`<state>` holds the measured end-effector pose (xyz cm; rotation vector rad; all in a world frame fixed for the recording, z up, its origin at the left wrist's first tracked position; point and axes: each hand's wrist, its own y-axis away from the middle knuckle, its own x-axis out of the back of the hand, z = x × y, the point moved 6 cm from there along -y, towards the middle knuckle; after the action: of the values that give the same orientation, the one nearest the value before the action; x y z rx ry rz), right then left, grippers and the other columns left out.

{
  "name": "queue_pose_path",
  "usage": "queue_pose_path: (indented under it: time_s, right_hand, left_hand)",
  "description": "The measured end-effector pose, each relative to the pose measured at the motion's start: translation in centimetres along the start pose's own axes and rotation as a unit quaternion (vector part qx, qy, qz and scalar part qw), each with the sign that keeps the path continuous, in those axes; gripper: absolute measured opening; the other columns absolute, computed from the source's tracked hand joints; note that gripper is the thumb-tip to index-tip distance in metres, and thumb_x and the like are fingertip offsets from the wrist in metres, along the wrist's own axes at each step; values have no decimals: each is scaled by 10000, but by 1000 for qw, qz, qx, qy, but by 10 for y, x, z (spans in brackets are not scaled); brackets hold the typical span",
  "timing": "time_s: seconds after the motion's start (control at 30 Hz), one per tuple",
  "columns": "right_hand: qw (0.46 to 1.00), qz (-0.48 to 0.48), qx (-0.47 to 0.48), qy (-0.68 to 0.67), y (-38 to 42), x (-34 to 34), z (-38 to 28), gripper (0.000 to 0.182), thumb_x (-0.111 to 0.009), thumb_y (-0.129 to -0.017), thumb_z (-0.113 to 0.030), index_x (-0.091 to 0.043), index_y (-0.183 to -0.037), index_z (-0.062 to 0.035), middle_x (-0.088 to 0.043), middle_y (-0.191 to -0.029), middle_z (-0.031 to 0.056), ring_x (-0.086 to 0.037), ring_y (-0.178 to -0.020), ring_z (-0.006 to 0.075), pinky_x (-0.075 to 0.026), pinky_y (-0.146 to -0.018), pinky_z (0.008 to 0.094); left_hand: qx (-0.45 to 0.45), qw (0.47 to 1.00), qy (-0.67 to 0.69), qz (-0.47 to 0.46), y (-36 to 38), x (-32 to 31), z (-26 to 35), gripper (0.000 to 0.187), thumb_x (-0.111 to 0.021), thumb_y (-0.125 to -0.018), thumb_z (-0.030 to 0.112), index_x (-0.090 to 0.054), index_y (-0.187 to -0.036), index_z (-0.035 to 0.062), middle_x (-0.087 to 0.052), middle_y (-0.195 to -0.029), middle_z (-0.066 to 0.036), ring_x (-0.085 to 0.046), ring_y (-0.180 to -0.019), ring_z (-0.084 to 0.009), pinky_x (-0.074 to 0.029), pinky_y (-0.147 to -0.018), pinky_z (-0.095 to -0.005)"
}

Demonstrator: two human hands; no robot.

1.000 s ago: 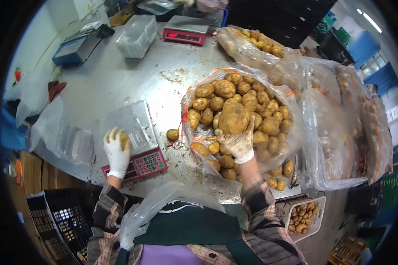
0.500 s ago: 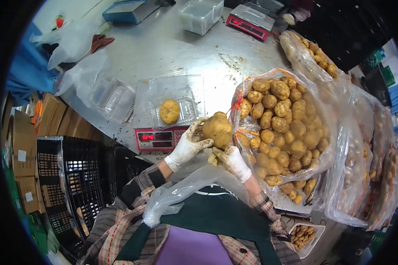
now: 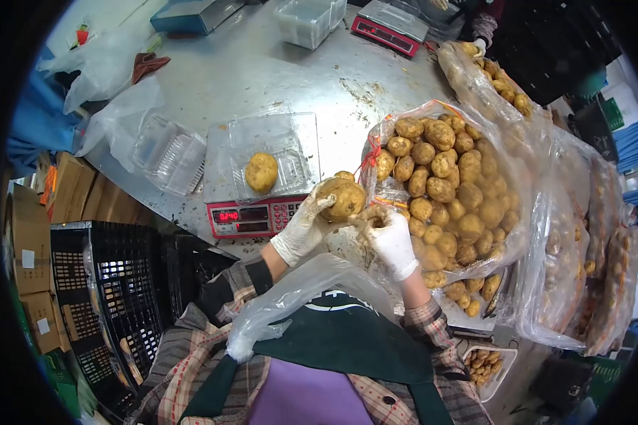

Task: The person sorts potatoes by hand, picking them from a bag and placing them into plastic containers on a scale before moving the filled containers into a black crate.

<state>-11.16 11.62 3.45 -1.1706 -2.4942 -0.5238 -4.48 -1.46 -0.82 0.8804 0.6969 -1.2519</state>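
My left hand (image 3: 303,230), in a dirt-stained white glove, is wrapped around a large potato (image 3: 346,201) above the table's near edge. Part of a second potato (image 3: 344,175) shows just behind it. My right hand (image 3: 390,241), also gloved, is beside the potato's right side with its fingers curled together; whatever they pinch is hidden. To the left, a single potato (image 3: 261,172) lies in an open clear plastic clamshell box (image 3: 288,166) on a red digital scale (image 3: 241,219) reading 0.240. A big clear plastic bag (image 3: 521,234) full of potatoes stands open right of my hands.
Stacked clear boxes (image 3: 169,156) sit at the table's left. Across the table are another red scale (image 3: 386,35) and clear tubs (image 3: 306,21). More potato bags (image 3: 567,234) line the right side, where a co-worker's sleeve (image 3: 485,27) shows. Black crates (image 3: 131,283) stand lower left.
My right hand has risen and turned, its fingers now curled beside the potato. My left hand has turned the large potato, and a second one shows behind. The view has shifted slightly.
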Motion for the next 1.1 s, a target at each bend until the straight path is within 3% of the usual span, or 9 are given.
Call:
queue_pose_path:
  time_s: [0.13,0.23,0.4,0.5,0.6,0.67,0.77,0.87,1.1]
  right_hand:
    - [985,-11,21,-168,2,-3,-7,286,-704,-825,-256,-671,-828,28,-635,-635,103,-608,-597,111,-472,-565,275]
    - [984,-65,12,-164,4,-11,-6,137,-600,-876,-71,-643,-908,55,-673,-742,83,-617,-654,100,-486,-591,239]
    - [998,-51,47,11,3,-18,3,161,-559,-877,-50,-635,-948,73,-675,-760,97,-616,-669,111,-493,-626,252]
    - [998,-36,17,-47,1,-15,12,215,-598,-862,-91,-635,-1006,65,-676,-789,101,-621,-702,127,-503,-646,277]
    - [993,-6,-11,-119,-10,-7,25,350,-624,-865,-125,-567,-1160,56,-673,-893,115,-619,-794,126,-509,-684,276]
    - [978,-61,-52,-194,-18,-7,29,588,-627,-882,-138,-362,-1379,29,-596,-1167,130,-584,-974,134,-512,-776,267]
    - [879,-153,-16,-451,-28,-37,24,646,-619,-878,-96,-287,-1422,9,-487,-1320,128,-545,-1080,156,-507,-848,279]
    - [915,-191,39,-354,-28,-45,-24,784,-738,-780,-113,-294,-1418,-10,-431,-1367,115,-490,-1187,188,-457,-966,319]
    - [918,-174,119,-336,-50,-69,-48,844,-839,-679,-173,-364,-1353,8,-503,-1287,116,-495,-1180,195,-438,-987,335]
  left_hand:
    - [-63,994,-78,39,5,1,10,628,-658,-828,136,-336,-1365,78,-450,-1319,-120,-464,-1227,-239,-426,-1018,-394]
    - [-119,968,-214,57,11,-4,26,640,-669,-804,39,-343,-1353,74,-463,-1288,-98,-470,-1196,-195,-435,-991,-352]
    - [-184,888,-416,62,24,-14,39,686,-706,-768,28,-346,-1350,70,-463,-1259,-86,-466,-1169,-170,-415,-991,-320]
    - [-116,962,-223,101,26,-7,27,700,-721,-756,50,-347,-1347,63,-456,-1264,-92,-458,-1178,-172,-413,-996,-322]
    - [-112,973,-156,126,27,1,27,735,-745,-731,64,-343,-1345,56,-449,-1271,-96,-451,-1188,-177,-407,-1005,-325]
    - [-153,938,-289,115,31,-3,43,740,-755,-719,59,-349,-1337,51,-449,-1271,-101,-453,-1190,-183,-406,-1009,-330]
    - [-233,869,-429,83,39,-26,59,741,-782,-678,51,-385,-1304,62,-418,-1350,-139,-424,-1250,-228,-383,-1034,-350]
    - [-299,771,-561,46,48,-36,62,705,-794,-651,35,-434,-1255,98,-350,-1442,-184,-349,-1338,-281,-327,-1077,-372]
    - [-336,834,-424,106,67,-10,84,553,-735,-699,-63,-418,-1141,39,-415,-1378,-205,-434,-1273,-267,-358,-1064,-376]
